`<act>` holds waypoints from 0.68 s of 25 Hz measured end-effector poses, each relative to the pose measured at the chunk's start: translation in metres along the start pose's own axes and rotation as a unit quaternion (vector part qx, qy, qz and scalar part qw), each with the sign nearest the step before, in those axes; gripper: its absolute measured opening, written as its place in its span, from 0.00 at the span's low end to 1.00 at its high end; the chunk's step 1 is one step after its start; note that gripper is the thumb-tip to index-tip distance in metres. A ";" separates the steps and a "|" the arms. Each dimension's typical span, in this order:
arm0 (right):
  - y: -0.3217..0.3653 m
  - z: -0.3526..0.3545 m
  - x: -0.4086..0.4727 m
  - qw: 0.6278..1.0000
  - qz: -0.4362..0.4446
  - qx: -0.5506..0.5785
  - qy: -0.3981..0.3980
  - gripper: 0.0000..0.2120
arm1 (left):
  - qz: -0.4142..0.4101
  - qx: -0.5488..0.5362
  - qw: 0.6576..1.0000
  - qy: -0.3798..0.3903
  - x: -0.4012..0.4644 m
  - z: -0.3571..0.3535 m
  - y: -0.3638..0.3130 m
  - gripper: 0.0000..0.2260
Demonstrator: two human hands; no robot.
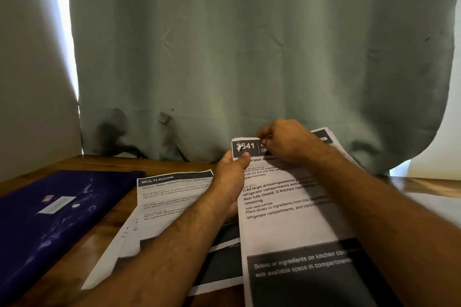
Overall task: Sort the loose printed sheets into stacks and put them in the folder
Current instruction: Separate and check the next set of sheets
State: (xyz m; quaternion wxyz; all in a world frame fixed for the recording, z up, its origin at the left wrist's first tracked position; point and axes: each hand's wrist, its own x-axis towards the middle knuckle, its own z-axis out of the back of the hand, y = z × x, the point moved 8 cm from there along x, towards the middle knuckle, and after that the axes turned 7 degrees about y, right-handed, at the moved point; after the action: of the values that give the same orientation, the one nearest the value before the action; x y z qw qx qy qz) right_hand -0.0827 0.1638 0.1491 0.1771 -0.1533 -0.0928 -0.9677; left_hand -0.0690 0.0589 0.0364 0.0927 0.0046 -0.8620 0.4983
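Observation:
A printed sheet headed "2641" (282, 219) is held up off the wooden table (104, 237). My left hand (230, 182) grips its left edge, thumb on the dark header. My right hand (284, 142) pinches its top edge. More sheets (334, 139) show behind it at the right. A stack of sheets headed "MULTI-ROOM" (172, 197) lies on the table under my left forearm. The dark blue folder (55, 217) lies flat at the left, with a small white label on it.
A grey-green curtain (249, 45) hangs right behind the table's far edge. A pale wall (30, 70) stands at the left. Bright light shows at the curtain's edges.

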 end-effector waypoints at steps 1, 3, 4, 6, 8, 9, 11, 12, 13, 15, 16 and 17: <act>-0.007 0.005 -0.001 1.000 -0.003 -0.004 -0.002 0.15 | 0.007 -0.003 1.000 0.005 0.003 -0.009 0.004 0.07; -0.023 0.011 -0.005 1.000 -0.012 -0.001 -0.018 0.15 | 0.026 0.008 1.000 0.008 0.009 -0.022 0.012 0.07; -0.033 0.010 -0.009 0.999 -0.018 0.010 -0.030 0.14 | 0.042 0.020 0.999 0.013 0.010 -0.027 0.017 0.07; -0.055 0.004 -0.019 0.997 -0.035 0.048 -0.050 0.13 | 0.081 0.079 0.993 0.034 0.015 -0.032 0.027 0.14; -0.077 -0.008 -0.032 0.991 -0.056 0.099 -0.064 0.12 | 0.086 0.130 0.988 0.021 0.023 -0.023 0.032 0.25; -0.087 -0.016 -0.039 0.988 -0.060 0.124 -0.073 0.12 | 0.075 0.155 0.985 -0.001 0.027 -0.017 0.032 0.27; -0.101 -0.031 -0.051 0.984 -0.055 0.148 -0.085 0.10 | 0.025 0.349 0.935 -0.053 0.036 -0.004 0.021 0.23; -0.105 -0.039 -0.056 0.983 -0.052 0.151 -0.085 0.09 | 0.003 0.515 0.855 -0.064 0.040 -0.001 0.015 0.19; -0.108 -0.046 -0.060 0.983 -0.051 0.154 -0.083 0.08 | -0.003 0.652 0.756 -0.055 0.041 -0.004 0.015 0.17; -0.109 -0.056 -0.064 0.984 -0.049 0.156 -0.072 0.07 | 0.018 0.766 0.641 -0.040 0.042 -0.001 0.028 0.19; -0.107 -0.059 -0.065 0.984 -0.046 0.155 -0.069 0.08 | 0.029 0.774 0.632 -0.031 0.042 0.003 0.035 0.22; -0.106 -0.061 -0.065 0.984 -0.044 0.156 -0.068 0.10 | 0.032 0.766 0.641 -0.025 0.042 0.005 0.040 0.23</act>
State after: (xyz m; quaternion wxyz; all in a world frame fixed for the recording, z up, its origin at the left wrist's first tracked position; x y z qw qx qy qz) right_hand -0.0798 0.2673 0.0576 0.1498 -0.1846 -0.2614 -0.9355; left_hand -0.1153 0.0779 0.0065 0.0185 0.0592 -0.1732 0.9829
